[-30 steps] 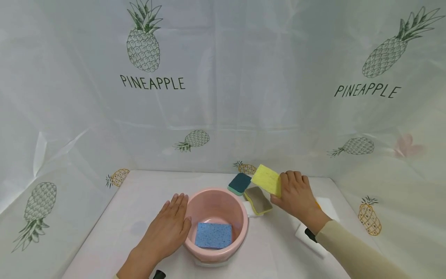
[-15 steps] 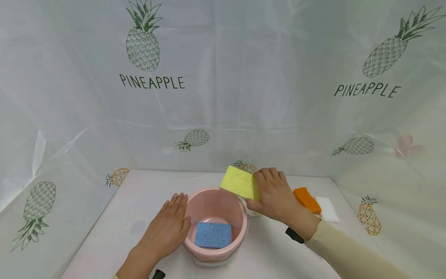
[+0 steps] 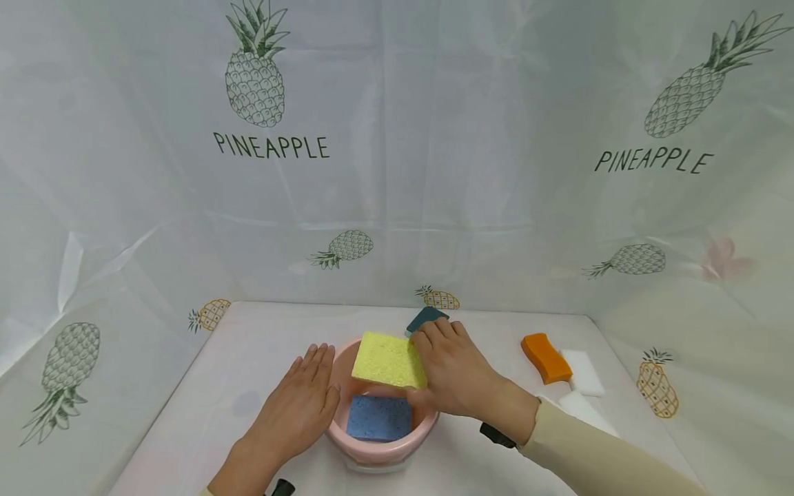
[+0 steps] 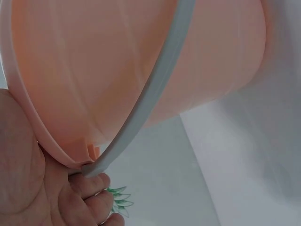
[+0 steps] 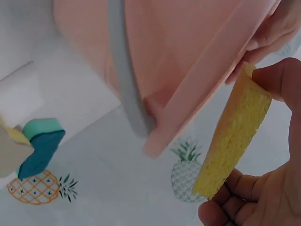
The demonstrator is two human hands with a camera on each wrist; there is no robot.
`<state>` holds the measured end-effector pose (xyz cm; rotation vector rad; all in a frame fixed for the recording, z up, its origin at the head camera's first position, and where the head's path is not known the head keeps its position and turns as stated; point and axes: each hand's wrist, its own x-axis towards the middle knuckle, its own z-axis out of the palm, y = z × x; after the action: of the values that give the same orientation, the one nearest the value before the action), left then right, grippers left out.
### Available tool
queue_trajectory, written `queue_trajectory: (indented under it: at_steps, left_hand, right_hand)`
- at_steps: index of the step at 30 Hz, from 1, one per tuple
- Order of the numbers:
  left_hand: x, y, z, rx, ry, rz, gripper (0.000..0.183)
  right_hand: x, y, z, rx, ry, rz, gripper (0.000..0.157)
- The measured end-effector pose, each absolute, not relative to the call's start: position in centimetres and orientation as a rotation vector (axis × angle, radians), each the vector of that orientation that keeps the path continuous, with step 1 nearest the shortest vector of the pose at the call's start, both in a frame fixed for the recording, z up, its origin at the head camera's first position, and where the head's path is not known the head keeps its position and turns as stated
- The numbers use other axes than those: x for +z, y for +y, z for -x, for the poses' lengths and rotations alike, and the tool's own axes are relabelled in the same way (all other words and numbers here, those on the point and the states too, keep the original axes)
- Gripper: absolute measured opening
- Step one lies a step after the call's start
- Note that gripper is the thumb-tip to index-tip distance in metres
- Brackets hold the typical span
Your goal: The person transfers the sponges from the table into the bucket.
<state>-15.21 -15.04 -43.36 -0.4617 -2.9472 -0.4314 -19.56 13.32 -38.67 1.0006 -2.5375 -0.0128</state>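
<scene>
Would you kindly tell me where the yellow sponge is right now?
In the lower middle of the head view, the yellow sponge is in the right hand, held over the pink bucket that has the blue sponge inside.

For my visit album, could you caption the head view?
Right-hand fingers hold a yellow sponge over a pink bucket, a blue sponge inside.

"PINEAPPLE" printed twice in dark caps on the sheet (image 3: 446,151) behind the bucket (image 3: 378,452). First print (image 3: 271,145) sits up-left of the bucket, below a pineapple drawing (image 3: 255,89); second print (image 3: 654,160) sits up-right of it, slanted, below another drawing (image 3: 685,102).
</scene>
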Motion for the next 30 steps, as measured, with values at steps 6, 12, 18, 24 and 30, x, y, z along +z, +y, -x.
queue_trajectory:
  at_steps: [6, 12, 18, 24, 30]
  left_hand:
    - [-43.4, -15.1, 15.2, -0.434, -2.952, 0.464, 0.061]
    - [-43.5, -15.2, 15.2, -0.437, -2.935, 0.485, 0.059]
    - [-43.4, -15.2, 15.2, -0.414, -2.954, 0.471, 0.06]
    - [-43.3, -15.2, 15.2, -0.415, -2.952, 0.469, 0.06]
    - [-43.6, -15.1, 15.2, -0.459, -2.926, 0.467, 0.061]
  right_hand:
    - [-39.3, 12.3, 19.5, -0.111, -2.601, -1.021, 0.065]
    - [-39.7, 11.8, 19.6, -0.083, -2.623, -1.104, 0.066]
    - [-39.9, 11.2, 19.7, -0.102, -2.645, -1.149, 0.061]
    - [-40.2, 10.7, 19.9, -0.176, -2.71, -1.176, 0.063]
    - [-40.6, 10.4, 20.0, -0.241, -2.732, -1.198, 0.065]
